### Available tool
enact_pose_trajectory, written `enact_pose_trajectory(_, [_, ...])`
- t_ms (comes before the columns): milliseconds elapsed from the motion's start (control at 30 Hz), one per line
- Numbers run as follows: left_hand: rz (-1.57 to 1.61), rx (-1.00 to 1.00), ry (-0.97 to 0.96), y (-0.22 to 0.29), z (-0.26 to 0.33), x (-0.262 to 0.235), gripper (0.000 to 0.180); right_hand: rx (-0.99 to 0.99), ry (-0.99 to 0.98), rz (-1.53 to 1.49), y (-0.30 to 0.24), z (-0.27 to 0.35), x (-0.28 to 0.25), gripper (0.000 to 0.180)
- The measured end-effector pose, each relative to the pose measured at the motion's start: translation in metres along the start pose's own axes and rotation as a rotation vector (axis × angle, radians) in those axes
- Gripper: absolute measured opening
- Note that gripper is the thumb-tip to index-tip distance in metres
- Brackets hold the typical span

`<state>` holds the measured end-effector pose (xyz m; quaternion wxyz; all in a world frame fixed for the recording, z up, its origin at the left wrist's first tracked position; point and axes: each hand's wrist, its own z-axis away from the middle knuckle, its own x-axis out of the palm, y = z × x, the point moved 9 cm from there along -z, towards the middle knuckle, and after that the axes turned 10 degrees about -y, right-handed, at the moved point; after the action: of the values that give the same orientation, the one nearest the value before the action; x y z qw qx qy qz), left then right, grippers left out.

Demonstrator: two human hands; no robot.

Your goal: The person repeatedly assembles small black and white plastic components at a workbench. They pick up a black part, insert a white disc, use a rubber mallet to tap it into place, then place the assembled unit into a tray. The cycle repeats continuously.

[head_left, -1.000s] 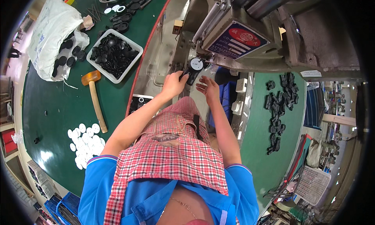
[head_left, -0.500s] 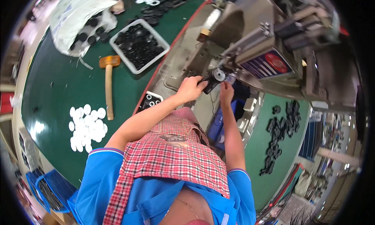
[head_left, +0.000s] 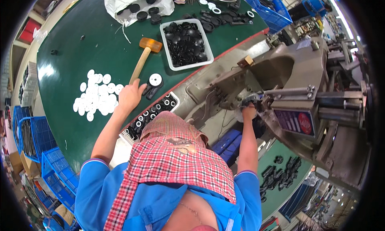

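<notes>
My left hand [head_left: 130, 97] is over the green table, its fingers closed around the lower end of the wooden handle of an orange-headed mallet [head_left: 141, 63]. Just beside it lies a black plastic part [head_left: 151, 91] topped by a white disc [head_left: 155, 80] with a small hole in its middle. A heap of white discs [head_left: 98, 95] spreads to the left of this hand. My right hand [head_left: 249, 112] reaches in at the press machine [head_left: 276, 70], with fingers closed near its metal tooling. Whatever those fingers hold is too small and hidden to name.
A white tray of black discs [head_left: 163, 34] stands beyond the mallet. At the table's red edge is a bin of black parts with white rings [head_left: 175, 104]. A white bag [head_left: 114, 8] holds black caps. Black parts [head_left: 280, 175] lie on the right-hand green surface.
My left hand has left the machine and gone left to the mallet's handle. The black part with the disc now lies on the table. My right hand remains at the machine; the view has turned.
</notes>
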<state>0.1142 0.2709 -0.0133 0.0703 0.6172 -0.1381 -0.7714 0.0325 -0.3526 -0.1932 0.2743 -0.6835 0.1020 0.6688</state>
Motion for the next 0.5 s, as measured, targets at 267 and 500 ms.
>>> enact_pose_trajectory(267, [0.139, 0.642, 0.214, 0.150, -0.092, -0.042, 0.024, -0.113, 0.101, 0.249, 0.042, 0.005, 0.013, 0.044])
enact_pose_trajectory(500, [-0.059, 0.744, 0.118, 0.207, -0.151, -0.010, 0.011, -0.027, -0.049, -0.076, 0.078, 0.034, -0.021, 0.044])
